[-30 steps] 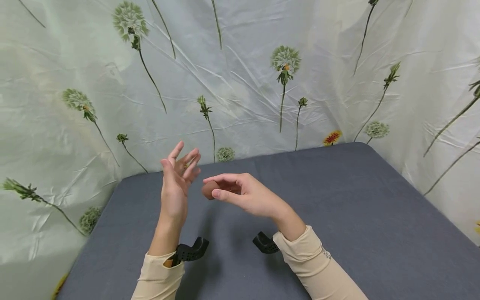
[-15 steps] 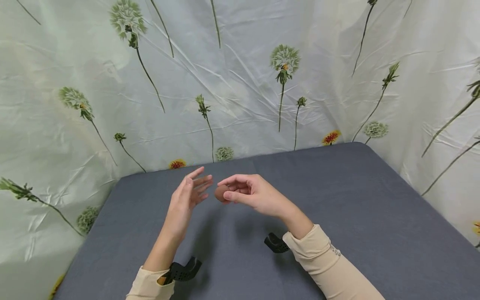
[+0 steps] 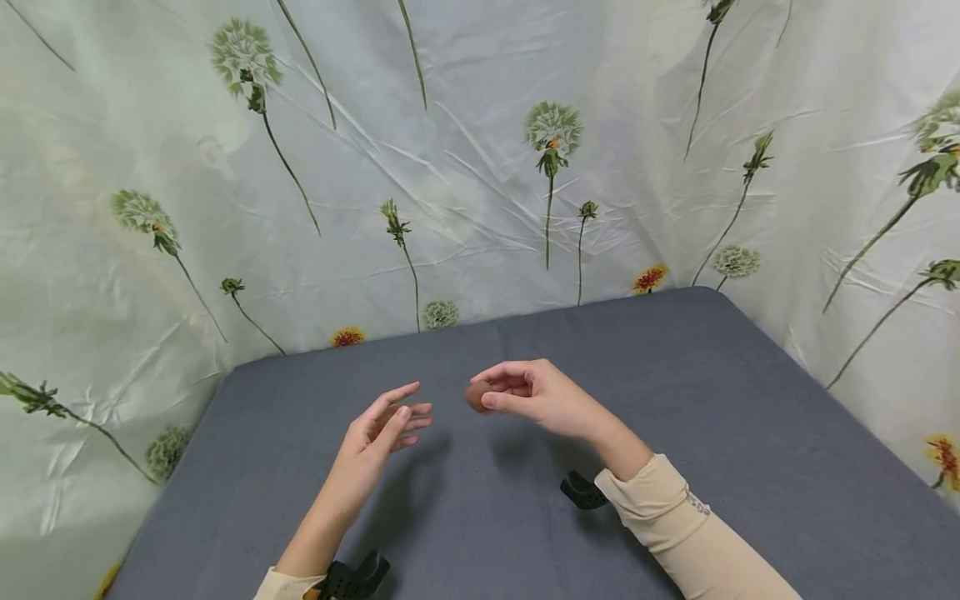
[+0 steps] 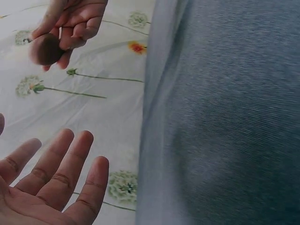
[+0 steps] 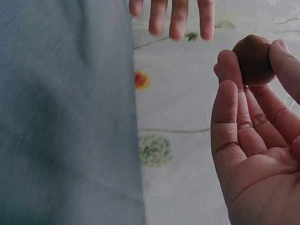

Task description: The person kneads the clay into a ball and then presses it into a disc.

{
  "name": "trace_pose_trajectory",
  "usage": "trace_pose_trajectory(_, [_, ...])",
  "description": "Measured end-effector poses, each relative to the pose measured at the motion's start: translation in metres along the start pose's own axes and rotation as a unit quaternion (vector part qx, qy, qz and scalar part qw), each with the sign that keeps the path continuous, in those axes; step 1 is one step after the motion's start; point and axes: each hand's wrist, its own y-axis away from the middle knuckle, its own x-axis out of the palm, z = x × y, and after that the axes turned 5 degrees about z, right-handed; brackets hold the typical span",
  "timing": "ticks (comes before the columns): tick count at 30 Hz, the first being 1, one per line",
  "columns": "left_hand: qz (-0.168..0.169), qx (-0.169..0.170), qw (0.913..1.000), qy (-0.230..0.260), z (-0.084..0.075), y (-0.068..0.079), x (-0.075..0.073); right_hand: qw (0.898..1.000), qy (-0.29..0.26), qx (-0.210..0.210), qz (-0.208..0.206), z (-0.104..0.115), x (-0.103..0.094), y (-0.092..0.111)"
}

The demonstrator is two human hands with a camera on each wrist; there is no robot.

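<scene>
My right hand [image 3: 543, 400] pinches a small brown rounded lump [image 3: 477, 397] between thumb and fingers, held above the table. In the right wrist view the lump [image 5: 254, 60] looks smooth and ball-like, with a slight bump on top; its exact kind is not clear. To its left, my left hand [image 3: 378, 433] hovers with fingers spread and relaxed, holding nothing. A gap separates it from the lump. The left wrist view shows the left palm [image 4: 51, 187] facing up, with the lump [image 4: 46, 49] beyond it in the right hand.
A grey cloth covers the table [image 3: 637, 433]. Behind and beside it hangs a pale curtain [image 3: 480, 167] printed with dandelions and flowers. Black wrist mounts [image 3: 583, 490] show at both cuffs.
My left hand has come down and turned, its fingers lower than before. My right hand has shifted to the right with the brown lump, widening the gap between the hands.
</scene>
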Motion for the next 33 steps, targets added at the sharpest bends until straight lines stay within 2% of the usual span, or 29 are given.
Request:
trace_pose_trajectory(7, [-0.003, -0.028, 0.9996, -0.001, 0.008, 0.009, 0.001, 0.999, 0.015, 0.026, -0.019, -0.014, -0.014, 0.017])
trace_pose_trajectory(19, [-0.012, -0.039, 0.9992, -0.007, 0.020, 0.016, -0.001, 0.996, 0.067, 0.045, -0.022, -0.040, -0.032, 0.041])
trace_pose_trajectory(33, [-0.030, -0.059, 0.9978, 0.002, 0.023, 0.020, -0.002, 0.991, 0.093, 0.100, 0.010, -0.057, -0.047, 0.069])
